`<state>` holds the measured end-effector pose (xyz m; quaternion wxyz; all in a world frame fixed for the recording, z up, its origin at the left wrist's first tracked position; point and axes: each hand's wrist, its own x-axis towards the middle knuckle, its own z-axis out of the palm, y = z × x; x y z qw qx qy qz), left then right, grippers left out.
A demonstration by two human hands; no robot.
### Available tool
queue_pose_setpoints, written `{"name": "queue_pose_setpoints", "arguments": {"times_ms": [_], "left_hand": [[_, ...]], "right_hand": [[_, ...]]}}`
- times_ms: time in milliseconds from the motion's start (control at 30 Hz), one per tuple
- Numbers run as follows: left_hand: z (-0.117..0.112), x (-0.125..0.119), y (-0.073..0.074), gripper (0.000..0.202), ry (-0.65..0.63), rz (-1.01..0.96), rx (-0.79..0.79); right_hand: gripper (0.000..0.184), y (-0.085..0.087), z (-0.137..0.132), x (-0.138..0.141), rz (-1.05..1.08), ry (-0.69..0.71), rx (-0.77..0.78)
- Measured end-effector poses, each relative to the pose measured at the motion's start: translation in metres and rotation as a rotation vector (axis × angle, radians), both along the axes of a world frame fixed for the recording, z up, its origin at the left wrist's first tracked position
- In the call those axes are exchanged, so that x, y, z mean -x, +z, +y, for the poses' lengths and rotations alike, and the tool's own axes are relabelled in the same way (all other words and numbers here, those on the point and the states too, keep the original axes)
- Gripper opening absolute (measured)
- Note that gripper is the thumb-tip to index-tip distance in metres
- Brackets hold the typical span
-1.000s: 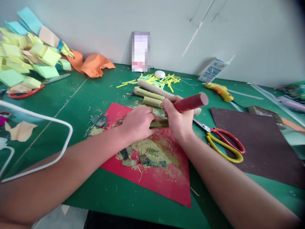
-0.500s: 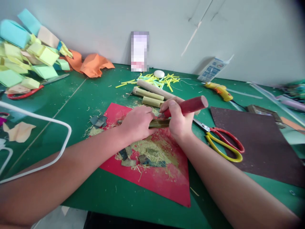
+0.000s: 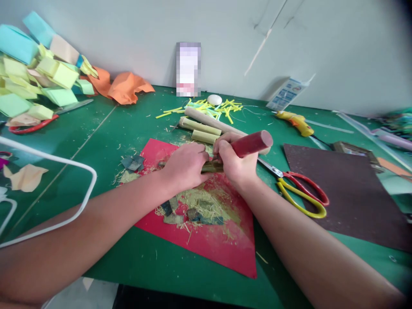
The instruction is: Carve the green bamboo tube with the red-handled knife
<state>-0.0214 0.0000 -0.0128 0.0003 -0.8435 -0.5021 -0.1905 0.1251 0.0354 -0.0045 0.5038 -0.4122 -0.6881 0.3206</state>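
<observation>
Right hand (image 3: 236,165) fingers clenched round red-handled tool (image 3: 252,143), handle end pointing up-right, working end hidden behind fist. Left hand (image 3: 186,166) fingers curled over green stalk piece (image 3: 210,167), pinning it on red sheet (image 3: 206,240). Stalk lay between both hands, touching each. Pale shavings (image 3: 209,208) and dark scraps heaped on sheet just below hands. Cut stalks (image 3: 201,127) lay beyond hands; red-and-yellow scissors (image 3: 298,189) to right on green table (image 3: 128,124).

Rough, fibrous pale shavings (image 3: 209,206) are lying on a matt red paper sheet (image 3: 225,251); a dark-red cylindrical handle (image 3: 252,143) is looking smooth and wooden.
</observation>
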Motion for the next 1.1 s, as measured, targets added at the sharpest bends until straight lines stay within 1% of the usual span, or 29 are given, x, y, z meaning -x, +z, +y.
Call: {"name": "queue_pose_setpoints", "arguments": {"times_ms": [133, 233, 333, 433, 500, 567, 633, 733, 900, 1033, 1100], "left_hand": [[0.000, 0.000, -0.001, 0.024, -0.012, -0.010, 0.006], [0.000, 0.000, 0.000, 0.023, -0.021, -0.013, 0.015], [0.001, 0.000, 0.001, 0.023, -0.034, -0.016, 0.029], [0.003, 0.002, 0.001, 0.022, -0.019, -0.023, 0.032], [0.005, 0.003, 0.001, 0.023, -0.015, -0.029, 0.019], [0.006, 0.005, 0.000, 0.023, -0.016, -0.028, 0.008], [0.006, 0.005, 0.000, 0.022, -0.006, -0.023, 0.005], [0.004, 0.005, 0.000, 0.021, 0.008, -0.020, 0.005], [0.004, 0.004, -0.001, 0.021, 0.008, -0.024, 0.004], [0.004, 0.004, -0.001, 0.021, 0.004, -0.032, -0.001], [0.004, 0.004, -0.002, 0.021, 0.001, -0.032, -0.001]], "right_hand": [[0.017, 0.000, 0.000, 0.001, -0.022, 0.023, -0.021], [0.019, -0.001, 0.002, 0.001, 0.027, -0.006, -0.013], [0.019, -0.002, 0.000, 0.002, 0.098, 0.001, -0.002], [0.023, -0.001, -0.006, 0.004, 0.185, 0.028, 0.091], [0.024, 0.000, -0.009, 0.005, 0.187, 0.070, 0.139], [0.025, 0.001, -0.009, 0.008, 0.291, -0.002, 0.139], [0.025, 0.002, -0.007, 0.009, 0.340, -0.087, 0.141], [0.022, 0.003, -0.002, 0.011, 0.324, -0.161, 0.140], [0.022, 0.000, 0.001, 0.011, 0.310, -0.189, 0.076], [0.023, -0.004, 0.002, 0.009, 0.229, -0.146, 0.009], [0.021, -0.004, 0.003, 0.006, 0.181, -0.097, 0.021]]}}
